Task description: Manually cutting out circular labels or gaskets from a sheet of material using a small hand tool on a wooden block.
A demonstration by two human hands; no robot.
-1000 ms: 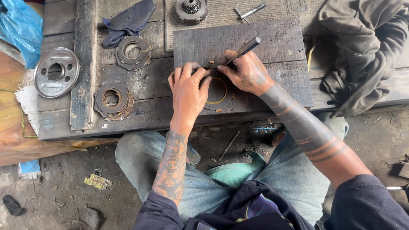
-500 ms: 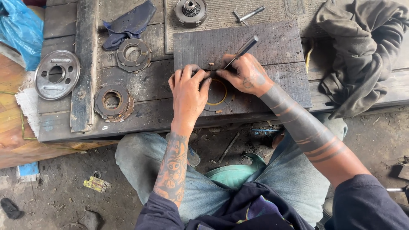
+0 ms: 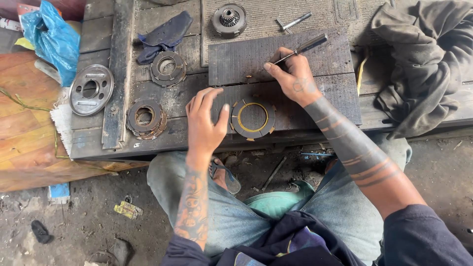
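— Where is the disc lying relative to the hands?

— I am seeing the round friction disc [image 3: 253, 118] lying flat on the dark board [image 3: 315, 98], just below the middle of the frame. The left hand [image 3: 205, 123] is sitting just to its left, fingers spread and loose, gripping nothing; the thumb is reaching to the disc's left rim, though I cannot tell whether it is actually touching. The right hand [image 3: 294, 76] is hovering up and to the right of the disc, apart from it.

— And the right hand, is it holding something?

— Yes, it is pinching a slim metal tool [image 3: 301, 50] between fingers and thumb. The tool's long axis is running diagonally: the thicker silvery end is pointing to the upper right of the frame, and the thin end is going down-left into the fingers. I cannot make out the tip itself.

— Does the disc point any way?

— It is round, so I am reading no long axis. It is lying face up, with a yellowish ring showing inside and small tabs sticking out around its rim.

— What else is lying around on the table [image 3: 172, 98]?

— Left of the left hand a rusty ring stack [image 3: 145, 118] is sitting, and another ring stack [image 3: 168, 68] is lying above that, beside a dark blue rag [image 3: 165, 34]. A silvery plate with holes [image 3: 90, 89] is resting at the left edge. A geared hub [image 3: 229, 19] is standing at the top centre, with a bolt [image 3: 294, 22] to its right. A grey cloth [image 3: 423, 59] is bunching at the upper right, and a blue plastic bag [image 3: 51, 39] is filling the upper left.
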